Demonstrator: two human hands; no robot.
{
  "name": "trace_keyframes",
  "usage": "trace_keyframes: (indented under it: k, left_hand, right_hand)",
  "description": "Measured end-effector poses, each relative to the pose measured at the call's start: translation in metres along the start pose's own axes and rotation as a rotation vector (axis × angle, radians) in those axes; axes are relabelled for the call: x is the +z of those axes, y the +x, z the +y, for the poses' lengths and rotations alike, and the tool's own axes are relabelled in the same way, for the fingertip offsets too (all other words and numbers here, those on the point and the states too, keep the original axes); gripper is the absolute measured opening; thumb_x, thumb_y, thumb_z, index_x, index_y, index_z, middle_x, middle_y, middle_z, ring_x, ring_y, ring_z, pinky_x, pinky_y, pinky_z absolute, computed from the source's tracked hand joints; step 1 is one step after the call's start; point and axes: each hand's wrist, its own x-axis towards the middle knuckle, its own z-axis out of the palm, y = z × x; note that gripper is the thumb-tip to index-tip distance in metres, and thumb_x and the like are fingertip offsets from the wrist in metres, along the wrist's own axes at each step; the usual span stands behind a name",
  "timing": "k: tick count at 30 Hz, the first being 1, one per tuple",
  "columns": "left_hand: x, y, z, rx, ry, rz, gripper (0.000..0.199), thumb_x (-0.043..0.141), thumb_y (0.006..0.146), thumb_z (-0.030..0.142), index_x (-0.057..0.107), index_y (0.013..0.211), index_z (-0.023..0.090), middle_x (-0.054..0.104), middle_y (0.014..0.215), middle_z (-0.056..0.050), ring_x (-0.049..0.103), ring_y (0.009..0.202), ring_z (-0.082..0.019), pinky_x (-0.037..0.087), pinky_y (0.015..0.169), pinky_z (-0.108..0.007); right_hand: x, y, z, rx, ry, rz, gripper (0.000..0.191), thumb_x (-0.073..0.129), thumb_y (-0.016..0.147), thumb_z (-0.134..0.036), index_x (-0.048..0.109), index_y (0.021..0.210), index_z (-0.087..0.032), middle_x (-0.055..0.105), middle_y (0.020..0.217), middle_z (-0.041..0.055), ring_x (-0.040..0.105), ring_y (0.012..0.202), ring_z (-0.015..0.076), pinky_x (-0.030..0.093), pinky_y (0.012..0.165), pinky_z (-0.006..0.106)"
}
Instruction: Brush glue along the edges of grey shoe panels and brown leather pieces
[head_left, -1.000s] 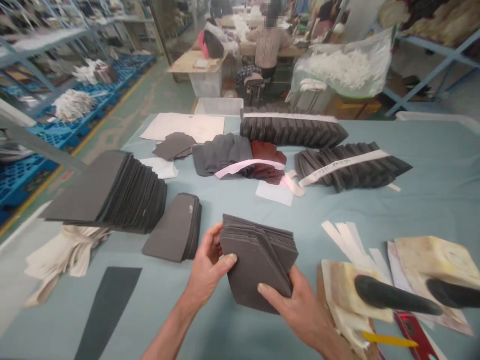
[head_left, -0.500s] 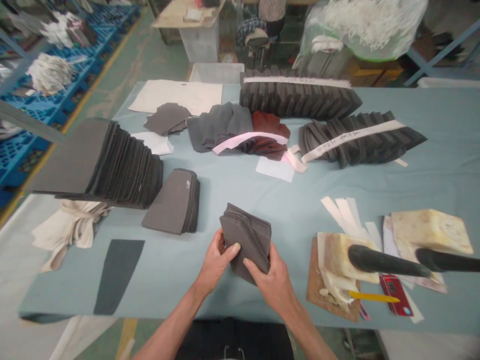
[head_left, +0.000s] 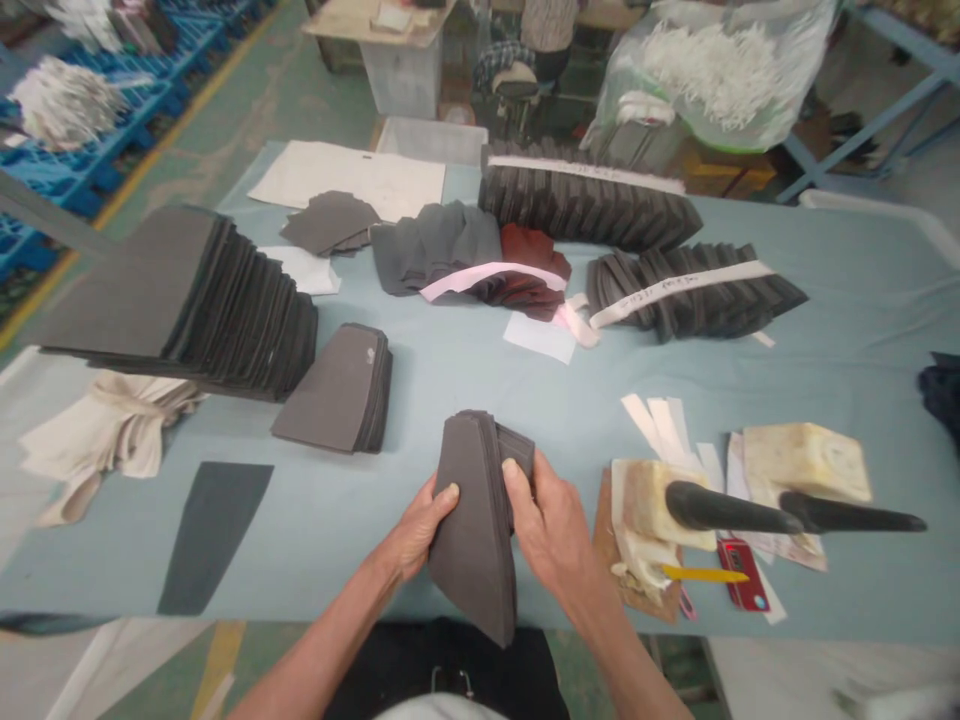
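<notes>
Clamped the thumbs and fingers of the left hand and right hand on a stack of dark grey pieces, held at the table's near edge, aiming its long axis toward the far edge, narrower end outward. Slanted both hands inward from the near edge, laying the left thumb on the broad face and the right over a part jutting rightward. Showed a flat, matte front and thin layers along the right side.
</notes>
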Motion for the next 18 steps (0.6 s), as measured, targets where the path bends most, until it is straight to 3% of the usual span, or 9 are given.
trace_keyframes:
  k: [6, 8, 11, 14, 18]
  left_hand:
    - [-0.006, 0.005, -0.018, -0.097, -0.151, -0.1, 0.082, 0.101, 0.066, 0.064, 0.075, 0.128, 0.016, 0.085, 0.109, -0.016, 0.083, 0.104, -0.034, 0.064, 0.103, -0.046]
    - [-0.008, 0.009, -0.023, -0.13, -0.2, -0.136, 0.074, 0.101, 0.068, 0.062, 0.078, 0.12, 0.015, 0.086, 0.106, -0.017, 0.083, 0.105, -0.035, 0.064, 0.104, -0.047]
    - [-0.012, 0.015, -0.028, -0.176, -0.265, -0.174, 0.06, 0.098, 0.075, 0.057, 0.081, 0.114, 0.014, 0.086, 0.104, -0.018, 0.082, 0.108, -0.035, 0.062, 0.106, -0.047]
    - [-0.019, 0.023, -0.029, -0.214, -0.327, -0.185, 0.054, 0.096, 0.08, 0.049, 0.081, 0.116, 0.011, 0.086, 0.103, -0.019, 0.083, 0.104, -0.034, 0.062, 0.107, -0.046]
    - [-0.029, 0.028, -0.021, -0.247, -0.389, -0.15, 0.042, 0.092, 0.086, 0.042, 0.081, 0.111, 0.011, 0.086, 0.1, -0.017, 0.085, 0.092, -0.03, 0.064, 0.103, -0.044]
  right_hand:
    - [-0.011, 0.006, -0.014, -0.003, -0.249, 0.027, 0.047, 0.039, 0.107, -0.049, 0.072, 0.109, -0.016, 0.073, 0.077, 0.0128, 0.064, 0.063, 0.024, 0.035, 0.063, 0.034]
    - [-0.018, 0.007, -0.019, -0.003, -0.337, 0.037, 0.044, 0.044, 0.105, -0.05, 0.073, 0.109, -0.016, 0.07, 0.07, 0.011, 0.059, 0.056, 0.0227, 0.029, 0.06, 0.034]
    - [-0.035, 0.011, -0.03, -0.03, -0.408, 0.037, 0.039, 0.049, 0.102, -0.053, 0.07, 0.094, -0.022, 0.059, 0.059, 0.0048, 0.047, 0.049, 0.0191, 0.022, 0.059, 0.034]
    - [-0.054, 0.018, -0.038, -0.038, -0.29, 0.042, 0.043, 0.046, 0.101, -0.059, 0.059, 0.078, -0.025, 0.052, 0.055, 0.0009, 0.039, 0.051, 0.0171, 0.023, 0.058, 0.033]
    - [-0.069, 0.032, -0.029, 0.015, -0.05, 0.081, 0.049, 0.049, 0.097, -0.066, 0.054, 0.072, -0.024, 0.053, 0.061, -0.0011, 0.042, 0.061, 0.0159, 0.03, 0.06, 0.031]
